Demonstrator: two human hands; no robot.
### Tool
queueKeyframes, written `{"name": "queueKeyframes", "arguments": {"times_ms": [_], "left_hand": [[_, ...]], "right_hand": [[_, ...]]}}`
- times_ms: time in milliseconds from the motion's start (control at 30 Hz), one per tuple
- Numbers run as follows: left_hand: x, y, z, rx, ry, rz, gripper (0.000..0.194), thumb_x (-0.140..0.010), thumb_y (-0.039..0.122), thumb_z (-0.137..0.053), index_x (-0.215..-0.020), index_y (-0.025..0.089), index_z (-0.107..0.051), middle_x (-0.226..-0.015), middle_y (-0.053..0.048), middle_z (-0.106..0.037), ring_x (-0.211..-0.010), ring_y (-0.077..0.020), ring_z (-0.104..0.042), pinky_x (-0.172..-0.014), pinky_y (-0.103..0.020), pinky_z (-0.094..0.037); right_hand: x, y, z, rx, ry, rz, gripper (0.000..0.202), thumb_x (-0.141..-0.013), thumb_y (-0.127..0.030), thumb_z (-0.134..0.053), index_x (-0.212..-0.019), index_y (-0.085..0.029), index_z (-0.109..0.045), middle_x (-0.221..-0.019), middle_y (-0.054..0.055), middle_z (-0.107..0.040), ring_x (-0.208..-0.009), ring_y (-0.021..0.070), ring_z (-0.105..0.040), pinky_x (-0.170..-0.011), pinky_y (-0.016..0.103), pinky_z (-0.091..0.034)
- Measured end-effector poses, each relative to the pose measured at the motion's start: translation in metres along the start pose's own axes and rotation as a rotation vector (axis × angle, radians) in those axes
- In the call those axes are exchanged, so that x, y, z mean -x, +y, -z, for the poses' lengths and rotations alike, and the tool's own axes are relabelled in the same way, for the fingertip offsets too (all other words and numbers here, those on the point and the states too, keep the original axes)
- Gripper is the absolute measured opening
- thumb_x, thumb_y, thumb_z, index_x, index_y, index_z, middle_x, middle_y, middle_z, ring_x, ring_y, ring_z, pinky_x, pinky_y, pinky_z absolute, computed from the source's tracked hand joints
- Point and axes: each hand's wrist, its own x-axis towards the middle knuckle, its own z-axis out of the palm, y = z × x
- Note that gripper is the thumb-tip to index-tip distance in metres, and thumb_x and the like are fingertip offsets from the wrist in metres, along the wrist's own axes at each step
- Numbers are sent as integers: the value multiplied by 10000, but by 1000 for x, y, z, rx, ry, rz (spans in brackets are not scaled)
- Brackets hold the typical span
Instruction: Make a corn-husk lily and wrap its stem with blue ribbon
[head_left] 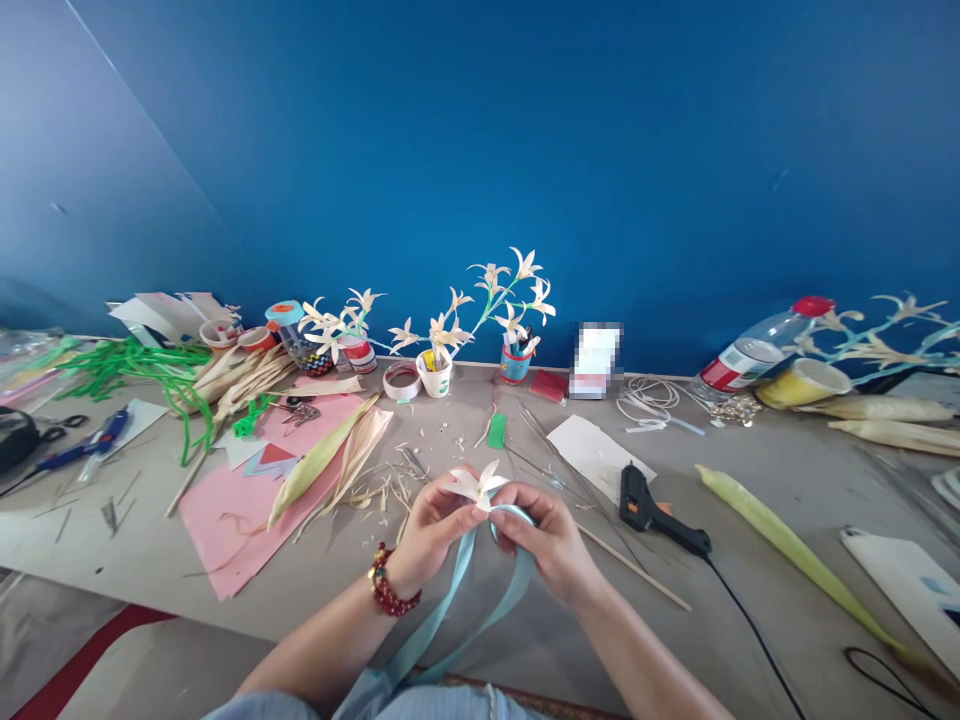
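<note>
A cream craft flower (480,487) with pointed petals is pinched at its base by my left hand (437,520), low over the front of the table. Right beside it, my right hand (544,530) is closed on a light blue ribbon (512,590). The ribbon loops near the flower's base and trails down toward my lap. My fingertips almost meet there, and the flower's stem end is hidden behind them. A red bead bracelet (388,590) circles my left wrist.
A black glue gun (660,515) lies to the right, its cord running to the front edge. Green husks (322,460) lie on pink paper (225,510) at left. Finished flowers stand in cups (433,375) along the blue wall. A capped bottle (765,345) leans at back right.
</note>
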Motion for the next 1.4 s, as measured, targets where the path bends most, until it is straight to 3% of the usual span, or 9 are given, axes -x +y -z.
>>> {"name": "queueKeyframes", "arguments": {"times_ms": [367, 567, 800, 967, 1400], "left_hand": [[-2, 7, -3, -30, -23, 52, 162, -756, 283, -763, -760, 151, -670, -806, -19, -545, -744, -126, -519, -681, -239, -427], [-2, 8, -4, -52, -48, 62, 230, -746, 347, -765, -739, 153, -641, -770, -16, -525, -711, -128, -490, -663, -249, -407], [-2, 9, -4, -81, -65, 26, 207, -772, 324, -746, -727, 155, -635, -772, -14, -522, -728, -129, -494, -676, -245, -408], [0, 9, -2, -119, -67, 56, 232, -762, 365, -750, -743, 157, -650, -795, -35, -538, -761, -152, -511, -722, -277, -441], [-3, 10, 0, -26, -96, 120, 248, -703, 359, -799, -688, 156, -658, -767, -25, -525, -737, -142, -498, -701, -268, -429]], "right_hand": [[-2, 6, -2, -358, -59, -159, 299, -725, -381, -798, -668, -151, -615, -528, -66, -444, -414, 44, -329, -428, 199, -310], [-3, 6, -3, -453, -111, -224, 262, -733, -338, -801, -675, -157, -621, -434, -118, -299, -379, 27, -200, -403, 181, -300], [-1, 5, -3, -387, -76, -195, 309, -642, -343, -866, -701, -158, -625, -559, -54, -524, -390, 45, -420, -398, 182, -298], [-1, 1, 1, -284, -15, -171, 281, -635, -320, -870, -647, -143, -653, -545, -41, -548, -409, 46, -413, -394, 183, -315], [-2, 0, 4, -203, -40, -195, 268, -659, -340, -852, -663, -138, -676, -555, -42, -547, -386, 33, -391, -368, 173, -325]]}}
